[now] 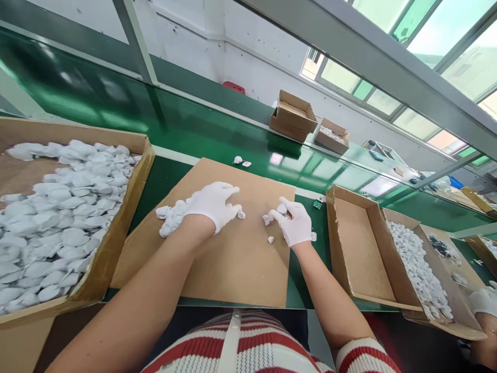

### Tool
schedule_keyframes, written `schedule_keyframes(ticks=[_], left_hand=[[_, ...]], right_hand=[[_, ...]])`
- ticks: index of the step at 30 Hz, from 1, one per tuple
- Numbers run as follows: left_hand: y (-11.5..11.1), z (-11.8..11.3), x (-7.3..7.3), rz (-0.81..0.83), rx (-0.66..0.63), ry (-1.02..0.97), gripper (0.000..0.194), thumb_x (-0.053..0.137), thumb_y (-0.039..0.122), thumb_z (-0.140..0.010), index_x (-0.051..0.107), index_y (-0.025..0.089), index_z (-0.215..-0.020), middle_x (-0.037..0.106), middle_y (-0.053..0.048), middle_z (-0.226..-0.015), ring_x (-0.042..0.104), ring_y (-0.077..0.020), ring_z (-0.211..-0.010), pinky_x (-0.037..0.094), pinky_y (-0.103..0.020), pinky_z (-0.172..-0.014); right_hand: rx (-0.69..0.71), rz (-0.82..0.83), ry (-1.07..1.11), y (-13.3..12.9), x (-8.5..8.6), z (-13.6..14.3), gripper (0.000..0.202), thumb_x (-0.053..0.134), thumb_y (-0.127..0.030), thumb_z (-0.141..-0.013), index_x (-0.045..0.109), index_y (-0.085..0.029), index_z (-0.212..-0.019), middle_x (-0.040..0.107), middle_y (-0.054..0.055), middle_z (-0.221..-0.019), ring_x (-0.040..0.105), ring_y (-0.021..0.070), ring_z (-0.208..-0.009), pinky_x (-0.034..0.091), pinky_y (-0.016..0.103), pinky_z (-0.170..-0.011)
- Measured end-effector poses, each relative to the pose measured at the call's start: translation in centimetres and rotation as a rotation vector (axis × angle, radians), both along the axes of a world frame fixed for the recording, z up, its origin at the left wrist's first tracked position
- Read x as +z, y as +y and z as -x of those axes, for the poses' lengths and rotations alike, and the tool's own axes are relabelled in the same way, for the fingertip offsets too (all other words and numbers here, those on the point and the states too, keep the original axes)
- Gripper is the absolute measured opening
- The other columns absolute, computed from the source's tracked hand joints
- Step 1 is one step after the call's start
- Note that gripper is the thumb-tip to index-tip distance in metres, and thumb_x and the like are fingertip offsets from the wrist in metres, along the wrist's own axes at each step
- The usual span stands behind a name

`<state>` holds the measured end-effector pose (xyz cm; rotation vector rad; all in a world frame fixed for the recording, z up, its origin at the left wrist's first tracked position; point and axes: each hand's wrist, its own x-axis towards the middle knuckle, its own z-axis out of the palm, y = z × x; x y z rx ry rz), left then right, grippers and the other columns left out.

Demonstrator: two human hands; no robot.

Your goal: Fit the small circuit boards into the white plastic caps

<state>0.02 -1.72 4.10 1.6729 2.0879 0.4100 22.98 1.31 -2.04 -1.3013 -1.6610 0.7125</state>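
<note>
Basically mid-handling of small white pieces, by the look of it. Left hand (213,204) mid-frame: fingers spread, nothing visibly grasped, 1 white piece (241,214) at its fingertips, white pile (170,219) beside it. Right hand (295,224) right of centre: fingers curled at white cluster (266,219), can't tell if gripping. Next move calls for light fingertip control, minding the loose piece (271,239) on the cardboard sheet (236,269).

Red-and-white striped sweater (248,344), green tabletop (155,207), brown cardboard (233,259)
</note>
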Motion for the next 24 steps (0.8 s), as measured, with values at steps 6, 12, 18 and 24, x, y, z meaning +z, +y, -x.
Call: schedule_keyframes(ticks=[6, 12, 18, 24], left_hand=[[1.0, -0.8, -1.1, 0.192, -0.2, 0.427, 0.032, 0.06, 0.029, -0.087, 0.083, 0.029, -0.11, 0.074, -0.015, -0.123, 0.064, -0.037, -0.116, 0.042, -0.051, -0.096], [1.0, -1.0, -1.8, 0.145, -0.188, 0.426, 0.03, 0.06, 0.029, -0.085, 0.081, 0.022, -0.105, 0.074, -0.017, -0.119, 0.067, -0.0339, -0.107, 0.039, -0.047, -0.091], [1.3, -0.7, -2.6, 0.082, -0.362, 0.346, 0.033, 0.058, 0.032, -0.086, 0.078, 0.028, -0.112, 0.075, -0.013, -0.124, 0.07, -0.032, -0.106, 0.037, -0.047, -0.093], [1.3, -0.8, -1.6, 0.093, -0.191, 0.302, 0.037, 0.051, 0.046, -0.094, 0.082, 0.026, -0.092, 0.081, -0.01, -0.103, 0.071, -0.031, -0.101, 0.036, -0.046, -0.096]], right_hand=[[0.02, 0.165, -0.515, 7.3, 1.5, 3.7, 0.071, 0.075, -0.033, -0.087, 0.053, -0.029, -0.154, 0.075, -0.003, -0.1, 0.067, 0.0181, -0.097, 0.052, 0.031, -0.094], [-0.02, 0.186, -0.859, 15.1, 1.7, 6.2, 0.034, 0.058, -0.037, -0.099, 0.069, -0.025, -0.129, 0.075, 0.007, -0.121, 0.067, 0.0233, -0.107, 0.045, 0.035, -0.095], [-0.032, 0.197, -0.9, 15.8, 1.4, 6.0, 0.05, 0.056, -0.035, -0.101, 0.054, -0.02, -0.148, 0.07, 0.015, -0.134, 0.058, 0.03, -0.129, 0.03, 0.055, -0.118], [0.345, 0.211, -0.519, 8.4, 1.3, 6.1, 0.04, 0.069, -0.034, -0.094, 0.073, -0.028, -0.133, 0.075, 0.004, -0.13, 0.069, 0.0239, -0.115, 0.053, 0.037, -0.108]])
